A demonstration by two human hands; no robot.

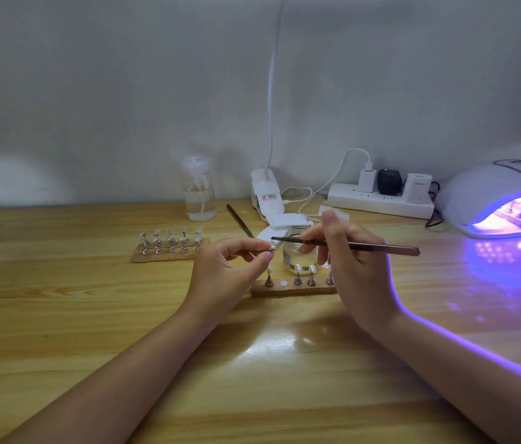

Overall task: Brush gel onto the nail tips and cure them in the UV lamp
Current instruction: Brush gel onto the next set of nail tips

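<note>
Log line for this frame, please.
left hand: pinches nail tip stand | right hand: holds brush, bristles at tip | gel jar: open | UV lamp: lit, holders inside

No legible text (clip label [269, 197] blurred).
</note>
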